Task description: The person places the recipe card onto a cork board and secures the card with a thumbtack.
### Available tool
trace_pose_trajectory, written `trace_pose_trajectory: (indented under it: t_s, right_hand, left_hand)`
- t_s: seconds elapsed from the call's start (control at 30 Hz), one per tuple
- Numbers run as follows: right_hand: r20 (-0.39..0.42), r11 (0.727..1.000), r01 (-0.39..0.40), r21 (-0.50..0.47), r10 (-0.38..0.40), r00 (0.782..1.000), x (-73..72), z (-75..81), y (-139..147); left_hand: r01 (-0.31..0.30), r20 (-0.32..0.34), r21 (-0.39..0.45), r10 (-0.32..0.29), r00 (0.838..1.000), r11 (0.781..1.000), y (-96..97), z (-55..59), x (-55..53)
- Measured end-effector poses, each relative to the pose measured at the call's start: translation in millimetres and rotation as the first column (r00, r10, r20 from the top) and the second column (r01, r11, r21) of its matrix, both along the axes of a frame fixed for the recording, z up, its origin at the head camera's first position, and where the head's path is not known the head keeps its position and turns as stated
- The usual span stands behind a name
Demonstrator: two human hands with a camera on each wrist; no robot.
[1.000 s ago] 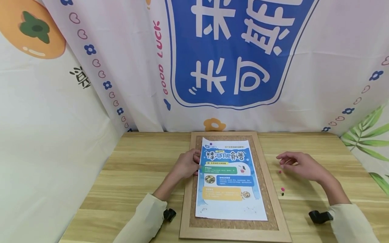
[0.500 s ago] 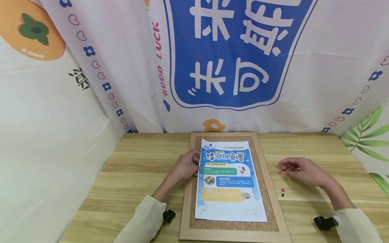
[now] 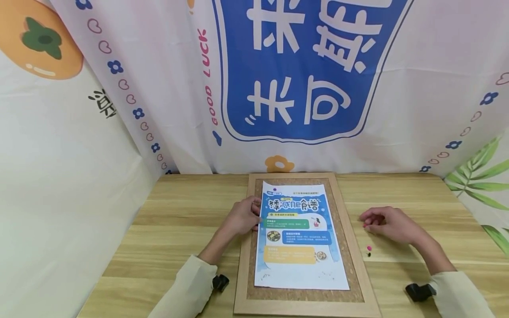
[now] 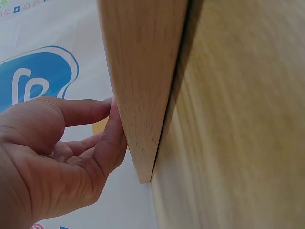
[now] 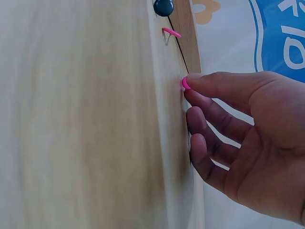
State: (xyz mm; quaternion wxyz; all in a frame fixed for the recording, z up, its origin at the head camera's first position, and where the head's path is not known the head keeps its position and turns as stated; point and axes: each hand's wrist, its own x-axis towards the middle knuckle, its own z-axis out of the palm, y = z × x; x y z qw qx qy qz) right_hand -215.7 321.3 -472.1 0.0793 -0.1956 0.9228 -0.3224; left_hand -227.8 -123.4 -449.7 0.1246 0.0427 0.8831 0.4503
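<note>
My right hand (image 3: 387,223) is low over the wooden table, right of a corkboard (image 3: 355,289); its thumb and forefinger pinch a pink thumbtack (image 5: 185,83). Nearer to me lie another pink thumbtack (image 3: 369,248) and a dark one (image 3: 369,255). A printed poster (image 3: 302,274) lies on the corkboard, with a purple tack (image 3: 275,189) at its upper left corner. My left hand (image 3: 244,215) is at the poster's left edge, over the wooden frame. Its thumb and forefinger meet there around a spot of pink; I cannot tell what they hold.
Behind the table (image 3: 191,203) hangs a printed cloth (image 3: 191,145) with large white characters on blue. Another pale cloth (image 3: 59,176) covers the left side. A black wrist camera (image 3: 420,292) sits at the right sleeve, another black camera (image 3: 220,282) at the left.
My right hand has come down to the table, and its thumb and forefinger have closed on the pink thumbtack. My left hand stays at the poster's left edge.
</note>
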Motion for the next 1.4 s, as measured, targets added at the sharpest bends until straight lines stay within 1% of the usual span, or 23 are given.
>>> trace_pose_trajectory:
  t_s: [0.37, 0.53, 0.7, 1.0, 1.3, 1.4]
  right_hand:
    - [0.019, 1.000, 0.001, 0.023, -0.002, 1.000, -0.4, 0.6, -4]
    - [0.024, 1.000, 0.003, 0.010, -0.003, 1.000, -0.1, 1.8, -3]
    - [0.012, 1.000, 0.014, -0.002, -0.014, 1.000, -0.7, 4.3, -6]
    - [-0.038, 0.999, 0.038, -0.014, -0.039, 0.999, -3.5, 15.9, -18]
    - [-0.025, 0.996, 0.072, -0.051, -0.073, 0.997, -8.2, 24.7, -30]
    - [-0.031, 0.994, 0.083, -0.067, -0.085, 0.996, -10.5, 26.0, -34]
  left_hand:
    - [-0.007, 0.009, 0.006, 0.007, 1.000, 1.000, 0.4, -0.7, -0.3]
    - [-0.002, 0.004, 0.003, 0.002, 1.000, 1.000, 0.6, -0.7, -1.4]
    - [0.002, -0.001, 0.002, -0.002, 1.000, 1.000, 0.8, -0.1, -2.3]
    - [-0.008, 0.014, -0.002, 0.008, 1.000, 1.000, 0.2, 0.8, 0.3]
    - [-0.007, 0.008, 0.011, 0.007, 1.000, 1.000, -0.5, 0.3, 0.7]
    - [-0.006, 0.012, 0.015, 0.006, 1.000, 1.000, -0.1, 0.9, 0.9]
